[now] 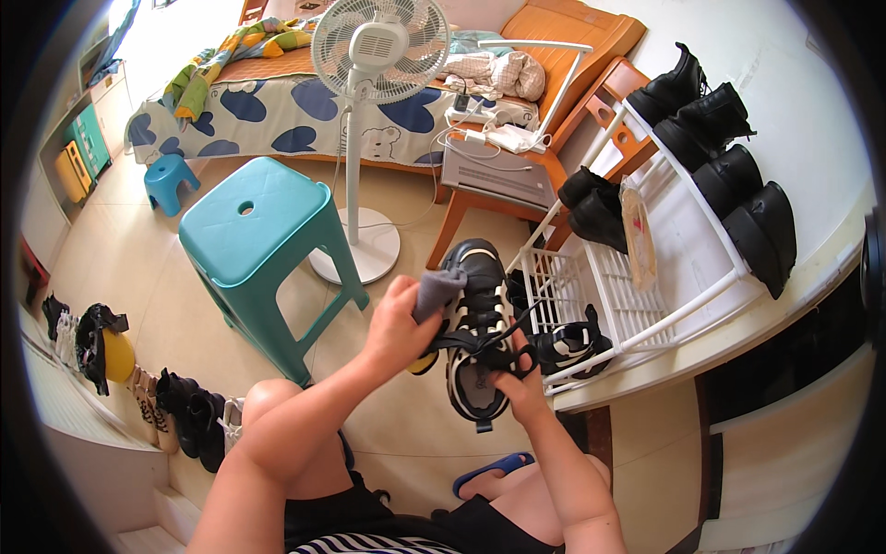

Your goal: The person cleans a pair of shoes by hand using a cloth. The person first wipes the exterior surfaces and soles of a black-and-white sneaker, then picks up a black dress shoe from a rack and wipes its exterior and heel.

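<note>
My left hand (401,331) grips a folded grey cloth (439,293), which touches the side of a black and white lace-up sneaker (477,305) near its toe. With my right hand (520,384) I hold that sneaker by its heel opening, thumb inside the collar. The sneaker is raised above the tiled floor, toe pointing away from me, its black laces hanging loose over the tongue. A similar black and white shoe (571,346) rests at the bottom of the white shoe rack (651,346), right of my right hand.
A teal plastic stool (256,215) stands ahead on the left, beside a white pedestal fan (354,159). A wooden chair (450,225) bears a grey laptop (495,173) and white cables. Black boots (706,124) top the rack. Several shoes (190,415) line the left wall.
</note>
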The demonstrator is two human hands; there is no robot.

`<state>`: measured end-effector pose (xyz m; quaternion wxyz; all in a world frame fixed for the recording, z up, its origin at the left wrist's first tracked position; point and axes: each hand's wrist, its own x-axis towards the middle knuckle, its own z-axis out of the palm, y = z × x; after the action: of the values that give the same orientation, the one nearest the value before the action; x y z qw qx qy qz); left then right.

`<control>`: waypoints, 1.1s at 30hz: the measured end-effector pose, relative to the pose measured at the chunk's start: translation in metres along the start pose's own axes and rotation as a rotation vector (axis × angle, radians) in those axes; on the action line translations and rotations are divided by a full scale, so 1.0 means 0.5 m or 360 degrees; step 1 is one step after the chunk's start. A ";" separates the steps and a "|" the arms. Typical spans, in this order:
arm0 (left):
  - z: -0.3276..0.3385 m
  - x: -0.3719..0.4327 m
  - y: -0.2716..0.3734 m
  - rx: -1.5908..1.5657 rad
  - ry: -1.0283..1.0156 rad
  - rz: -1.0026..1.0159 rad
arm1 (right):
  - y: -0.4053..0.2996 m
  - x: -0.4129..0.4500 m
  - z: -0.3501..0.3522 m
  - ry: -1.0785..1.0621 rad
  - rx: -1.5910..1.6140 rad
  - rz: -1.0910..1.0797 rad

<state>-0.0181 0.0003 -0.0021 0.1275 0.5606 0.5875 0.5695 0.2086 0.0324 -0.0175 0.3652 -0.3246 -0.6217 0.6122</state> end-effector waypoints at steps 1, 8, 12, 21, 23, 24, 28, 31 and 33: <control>0.003 -0.008 0.005 0.0045 -0.0022 0.0022 | -0.001 0.005 -0.010 0.0001 0.0030 0.0043; -0.017 0.025 -0.002 -0.0134 0.0172 -0.0201 | -0.005 0.008 -0.003 -0.0125 -0.0273 -0.0151; -0.028 0.050 -0.018 -0.0188 0.0349 -0.0220 | -0.006 0.007 0.025 -0.0187 -0.0502 -0.0321; -0.039 0.026 -0.006 0.0334 -0.0039 0.0571 | 0.012 -0.001 0.030 -0.0157 -0.0411 -0.0151; -0.047 0.027 -0.009 0.0501 -0.0191 0.0844 | 0.019 -0.002 0.025 -0.0133 -0.0406 -0.0164; -0.045 0.027 -0.008 0.0522 -0.0186 0.0913 | 0.021 0.000 0.021 -0.0126 -0.0657 -0.0298; -0.046 0.045 -0.018 0.0721 0.0059 0.1116 | 0.003 -0.004 0.022 -0.0163 -0.1085 -0.0458; -0.054 0.058 -0.020 0.0720 0.0152 0.0745 | -0.012 -0.007 0.025 -0.0205 -0.0836 -0.0239; -0.048 0.068 -0.044 0.0620 0.0248 0.0612 | -0.014 -0.007 0.025 -0.0205 -0.0900 -0.0339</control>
<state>-0.0599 0.0213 0.0042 -0.1384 0.6302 0.5768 0.5010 0.2001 0.0224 -0.0103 0.2824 -0.3069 -0.8197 0.3927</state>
